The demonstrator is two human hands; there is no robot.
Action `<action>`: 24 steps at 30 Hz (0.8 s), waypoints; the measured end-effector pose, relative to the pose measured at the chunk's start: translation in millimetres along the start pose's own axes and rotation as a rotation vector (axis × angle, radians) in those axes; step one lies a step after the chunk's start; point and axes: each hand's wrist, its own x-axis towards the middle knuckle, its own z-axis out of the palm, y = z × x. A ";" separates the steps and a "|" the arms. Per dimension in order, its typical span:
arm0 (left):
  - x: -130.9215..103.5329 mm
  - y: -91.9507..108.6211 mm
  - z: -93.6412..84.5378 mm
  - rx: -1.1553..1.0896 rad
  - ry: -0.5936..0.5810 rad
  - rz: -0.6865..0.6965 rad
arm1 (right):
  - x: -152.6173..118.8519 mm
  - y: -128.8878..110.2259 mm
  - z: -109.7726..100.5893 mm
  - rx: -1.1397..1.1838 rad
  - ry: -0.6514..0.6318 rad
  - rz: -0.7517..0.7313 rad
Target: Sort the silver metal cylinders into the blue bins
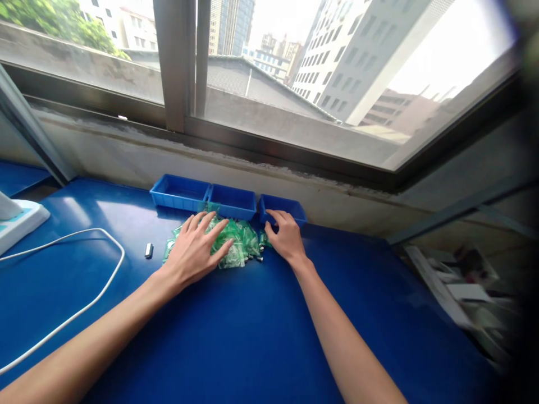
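A pile of small green-and-clear plastic packets [234,242] lies on the blue table in front of three blue bins. My left hand [196,244] rests over the left part of the pile, fingers spread, hiding some packets. At the pile's right edge is my right hand [285,234], its thumb and fingers curved apart with nothing visible between them. Its fingertips are in front of the right bin [297,209]. Behind the pile stand the middle bin [232,209] and the left bin [179,201]; one green packet [210,206] stands up against their fronts.
A small dark and silver object [149,251] lies left of the pile. A white cable [120,264] curves across the table's left side, near a white device [25,221]. The wall and window frame [269,143] rise behind the bins. Blurred items [467,292] sit at the right.
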 end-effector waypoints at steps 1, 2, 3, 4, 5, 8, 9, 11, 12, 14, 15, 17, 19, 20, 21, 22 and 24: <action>-0.9 -2.3 -0.1 -0.003 0.006 -0.005 | 1.7 -1.9 1.9 0.004 -0.009 -0.009; -1.5 -3.9 -0.2 -0.008 0.012 -0.005 | 3.3 -3.8 3.7 0.009 -0.015 -0.017; -1.9 -5.0 -0.5 -0.012 0.015 -0.004 | 4.5 -5.5 5.1 0.017 -0.021 -0.025; -2.2 -5.6 -0.8 -0.015 0.014 0.000 | 5.2 -7.1 5.8 0.027 -0.025 -0.031; -2.6 -5.7 -1.2 -0.016 0.010 0.005 | 5.1 -8.6 5.8 0.040 -0.023 -0.035; -5.0 -5.5 -3.2 -0.002 0.006 -0.008 | 0.0 -14.2 1.4 0.084 0.027 -0.024; -6.4 -5.9 -3.9 0.010 0.019 -0.033 | -3.3 -16.9 -0.8 0.097 0.056 -0.008; -10.5 -8.5 -5.2 0.035 0.059 -0.115 | -11.5 -23.6 -4.5 0.114 0.104 0.053; -13.0 -10.8 -5.7 0.045 0.075 -0.165 | -16.1 -27.3 -5.5 0.117 0.112 0.095; -18.2 -16.4 -6.0 0.049 0.072 -0.262 | -25.6 -34.6 -5.2 0.118 0.080 0.193; -20.6 -19.1 -5.9 0.038 0.053 -0.304 | -30.0 -37.7 -3.9 0.125 0.048 0.239; -23.8 -22.5 -5.0 -0.007 0.011 -0.361 | -37.1 -42.9 -0.2 0.156 -0.022 0.307; -23.8 -22.2 -3.6 -0.063 -0.013 -0.390 | -40.8 -47.4 4.0 0.202 -0.074 0.328; -22.3 -20.7 -2.7 -0.090 -0.015 -0.397 | -41.4 -49.7 5.8 0.228 -0.088 0.327; -20.2 -18.7 -1.8 -0.118 -0.010 -0.402 | -41.2 -52.2 7.4 0.258 -0.095 0.325; -17.6 -16.5 -0.9 -0.147 -0.001 -0.402 | -40.5 -54.9 8.8 0.292 -0.097 0.326; -12.2 -12.7 0.3 -0.199 0.034 -0.376 | -38.3 -61.0 11.3 0.360 -0.093 0.333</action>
